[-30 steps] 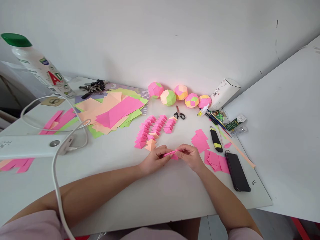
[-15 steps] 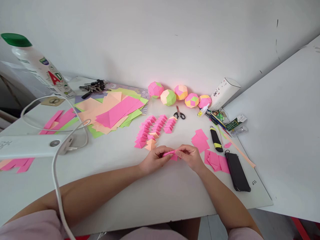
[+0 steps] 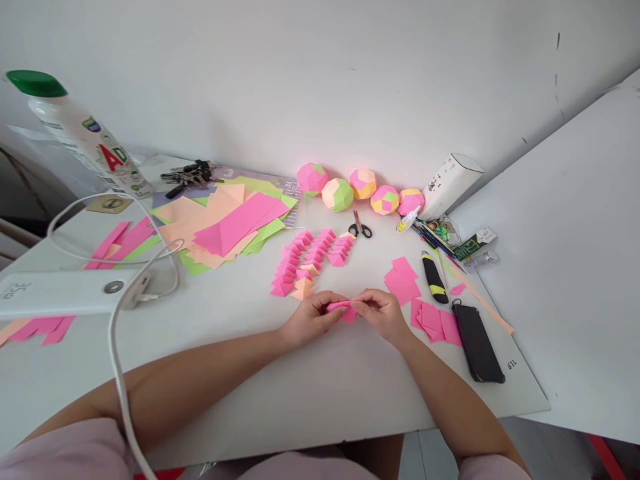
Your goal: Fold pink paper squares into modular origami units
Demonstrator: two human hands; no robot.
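Paper (image 3: 349, 315), pink, pinched w/ L hand (image 3: 309, 321) & R hand (image 3: 385, 319)

A small piece of bright pink paper (image 3: 349, 314), creased and folded, is pinched between the left hand (image 3: 311, 321) and right hand (image 3: 384, 316) just below and right of the frame's center, its upper edge nearly level, a flap slanting downward beneath, both ends partly hidden by fingers.

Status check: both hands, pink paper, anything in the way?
Left hand and right hand both pinching pink paper. Paper looks folded, partly hidden. White cable crosses left arm in view, clear of both hands.
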